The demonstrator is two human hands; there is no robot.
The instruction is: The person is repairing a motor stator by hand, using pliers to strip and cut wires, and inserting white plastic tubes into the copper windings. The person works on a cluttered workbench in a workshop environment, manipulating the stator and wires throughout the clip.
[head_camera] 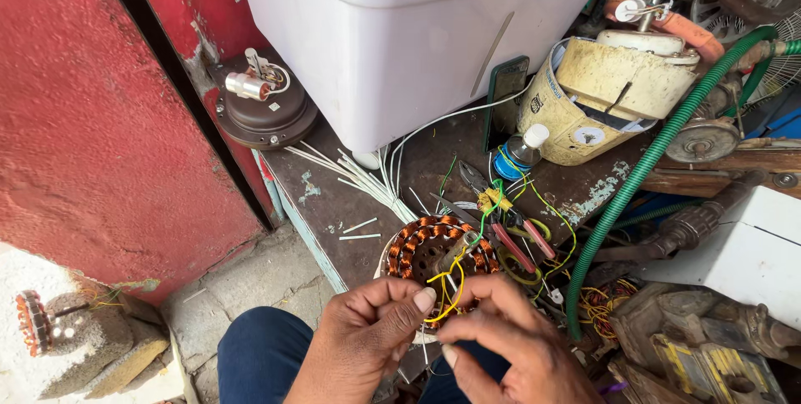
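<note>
Yellow wire at bottom centre of frame, looping up off the stator w/ its ring of copper coils, then down btwn both hands. Looks thin, soft, light — I'd judge it bends easy and kinks if yanked; insulation prob slick, so best pinched near the loose end w/ fingertips, not mid-loop. The winding leads under it look fine and fragile, so a gentle pull only.

Left hand, bottom centre-left, thumb and forefinger pinched shut on the wire's lower run. Right hand, just right of it, fingers curled in, tips meeting the same wire — pinch grip too, tho the exact contact's partly hidden by the knuckles. Hands nearly touching, wire strung btwn them, stator right above/behind the fingers at the bench edge.

Outward: red-handled pliers just right of the stator, tangle of green and yellow leads around them. White sleeving strips fanned out left-centre. Small bottle w/ blue label centre-right, green corrugated hose sweeping down the right side, cream motor housing upper right, big white tub top centre, brown fan motor upper left by the red wall.
</note>
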